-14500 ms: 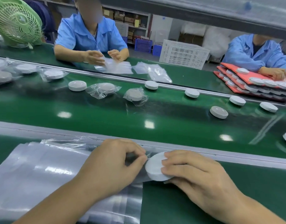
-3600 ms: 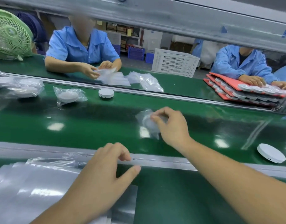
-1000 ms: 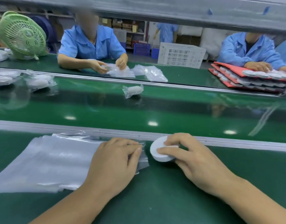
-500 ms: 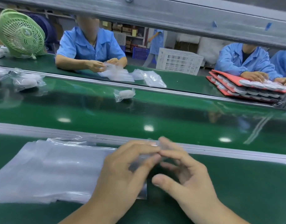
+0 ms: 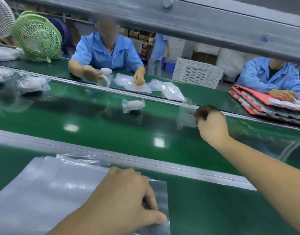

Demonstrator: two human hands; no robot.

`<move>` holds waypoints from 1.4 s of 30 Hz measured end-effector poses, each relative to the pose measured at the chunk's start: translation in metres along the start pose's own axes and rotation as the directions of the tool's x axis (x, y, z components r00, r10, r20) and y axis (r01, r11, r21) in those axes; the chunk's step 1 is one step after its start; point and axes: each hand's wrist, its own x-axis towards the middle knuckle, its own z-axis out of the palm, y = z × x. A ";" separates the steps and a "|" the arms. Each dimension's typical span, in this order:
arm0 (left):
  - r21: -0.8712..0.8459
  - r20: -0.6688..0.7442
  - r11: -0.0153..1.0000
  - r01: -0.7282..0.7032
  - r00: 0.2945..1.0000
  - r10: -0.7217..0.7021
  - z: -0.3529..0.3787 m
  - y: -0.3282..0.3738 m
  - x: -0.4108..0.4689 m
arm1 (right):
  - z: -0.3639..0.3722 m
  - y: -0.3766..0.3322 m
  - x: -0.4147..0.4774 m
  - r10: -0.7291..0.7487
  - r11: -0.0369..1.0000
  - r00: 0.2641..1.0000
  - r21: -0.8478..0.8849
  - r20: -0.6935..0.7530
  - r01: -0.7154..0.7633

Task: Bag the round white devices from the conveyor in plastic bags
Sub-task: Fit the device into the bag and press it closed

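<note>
Entry, our own body, two items.

1. Our left hand (image 5: 125, 197): bare, shown from the back, with rounded knuckles and a short nail at the thumb tip. Its outline is soft with blur. The left forearm (image 5: 81, 223) is bare from the wrist to the lower edge.

2. Our right hand (image 5: 212, 126): bare, shown from the back, with the fingertips dark in shadow and blurred. The right forearm (image 5: 264, 170) is bare and long, widening from a narrow wrist toward the lower right corner.

right hand (image 5: 212, 126) outstretched, left hand (image 5: 127, 199) curled close
</note>
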 end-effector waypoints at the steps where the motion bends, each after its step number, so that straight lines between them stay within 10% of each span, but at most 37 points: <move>1: 0.034 -0.001 0.999 -0.019 1.000 0.019 0.005 -0.001 0.003 | 0.011 0.007 0.019 0.006 0.995 0.999 -0.096 0.040 -0.003; 8: 0.088 -0.031 0.994 -0.057 0.998 0.060 0.023 -0.012 0.014 | 0.070 0.029 0.055 0.216 0.955 0.856 -0.283 0.469 -0.087; 19: 0.130 -0.259 0.990 -0.046 0.963 0.078 0.039 -0.003 0.006 | -0.012 0.069 -0.089 -0.101 0.971 0.940 -0.175 0.325 0.164; 42: 0.298 -0.231 0.955 0.001 0.970 0.071 0.045 0.014 -0.005 | -0.015 0.092 -0.117 0.055 0.967 0.977 -0.253 0.207 -0.001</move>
